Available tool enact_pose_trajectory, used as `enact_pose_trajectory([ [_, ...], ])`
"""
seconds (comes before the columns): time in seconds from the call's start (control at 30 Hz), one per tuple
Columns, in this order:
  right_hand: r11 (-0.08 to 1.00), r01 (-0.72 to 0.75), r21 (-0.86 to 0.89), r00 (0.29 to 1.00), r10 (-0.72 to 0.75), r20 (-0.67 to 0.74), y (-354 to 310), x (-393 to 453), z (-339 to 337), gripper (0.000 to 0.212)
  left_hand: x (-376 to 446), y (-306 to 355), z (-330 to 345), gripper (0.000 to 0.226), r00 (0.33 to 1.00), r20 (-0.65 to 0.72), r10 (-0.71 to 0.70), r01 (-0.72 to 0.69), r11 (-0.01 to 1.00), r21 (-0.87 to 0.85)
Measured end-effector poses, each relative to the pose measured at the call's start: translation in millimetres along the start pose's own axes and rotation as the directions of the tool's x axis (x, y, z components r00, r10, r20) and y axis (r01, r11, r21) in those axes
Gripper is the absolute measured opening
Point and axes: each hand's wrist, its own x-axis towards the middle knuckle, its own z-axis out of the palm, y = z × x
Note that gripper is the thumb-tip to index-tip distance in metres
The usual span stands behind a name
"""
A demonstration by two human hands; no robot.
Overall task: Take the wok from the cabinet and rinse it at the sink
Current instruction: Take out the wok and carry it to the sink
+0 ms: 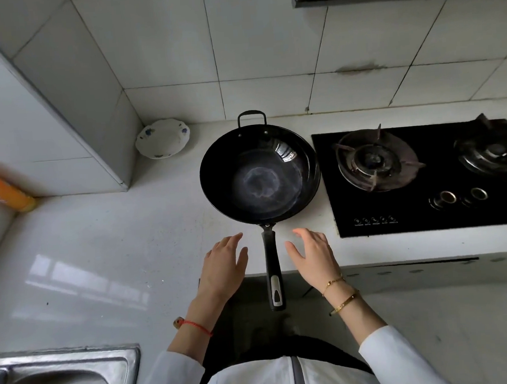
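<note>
Black and shiny, the wok (260,178) sits upright on the pale countertop (100,247), just left of the gas stove (425,179), its rim close to the stove's edge. Its long handle (272,268) points straight back toward the person and sticks out past the counter's front edge; a small loop handle (252,117) faces the tiled wall (265,41). The inside of the pan shows a dull greyish ring at the bottom.

Both hands hover on either side of the long handle, apart from it. The left hand (223,266) is open, palm down, fingers loosely spread, with a red string (195,326) at the wrist. The right hand (312,253) is open too, fingers slightly curled, holding nothing, and wears two gold bracelets (342,295).

A white plate with blue flowers (163,138) leans in the corner behind the wok. The steel sink (64,382) lies at the lower left, well apart from the pan. An orange bottle (3,188), blurred, stands at the far left.
</note>
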Motion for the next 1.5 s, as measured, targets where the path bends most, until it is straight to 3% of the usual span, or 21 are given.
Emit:
enact_pose_trajectory([
  [0.13,0.995,-0.083,0.052,0.996,0.081,0.049,-3.5,3.7,7.0,0.046,10.7,-1.6,6.2,0.043,0.995,0.082,-0.061,0.079,0.968,-0.237],
  [0.3,0.951,-0.258,0.169,0.953,0.222,0.205,-13.9,15.2,19.5,0.051,34.5,9.9,23.4,0.044,0.954,0.258,-0.154,0.253,0.876,-0.411],
  [0.4,0.907,-0.357,0.224,0.907,0.279,0.314,-21.1,22.1,30.2,0.045,46.7,17.7,34.1,0.044,0.887,0.420,-0.190,0.426,0.687,-0.589],
  [0.57,0.868,-0.455,0.200,0.846,0.350,0.403,-28.0,31.4,50.7,0.039,58.8,19.6,49.1,0.036,0.785,0.606,-0.130,0.589,0.463,-0.663],
  [0.77,0.770,-0.572,0.283,0.795,0.436,0.421,-31.4,39.4,72.6,0.022,65.9,18.5,54.4,0.041,0.751,0.652,-0.099,0.613,0.472,-0.634],
  [0.97,0.736,-0.599,0.316,0.794,0.495,0.353,-37.6,34.3,76.8,0.018,69.7,15.6,61.5,0.035,0.764,0.643,-0.051,0.617,0.347,-0.706],
  [1.13,0.743,-0.572,0.346,0.820,0.504,0.273,-41.9,30.3,80.7,0.017,70.6,16.5,61.4,0.031,0.762,0.648,-0.020,0.628,0.266,-0.731],
  [1.5,0.775,-0.521,0.357,0.853,0.468,0.230,-43.0,22.6,73.8,0.017,61.5,19.1,63.4,0.031,0.791,0.611,-0.018,0.600,0.219,-0.770],
])
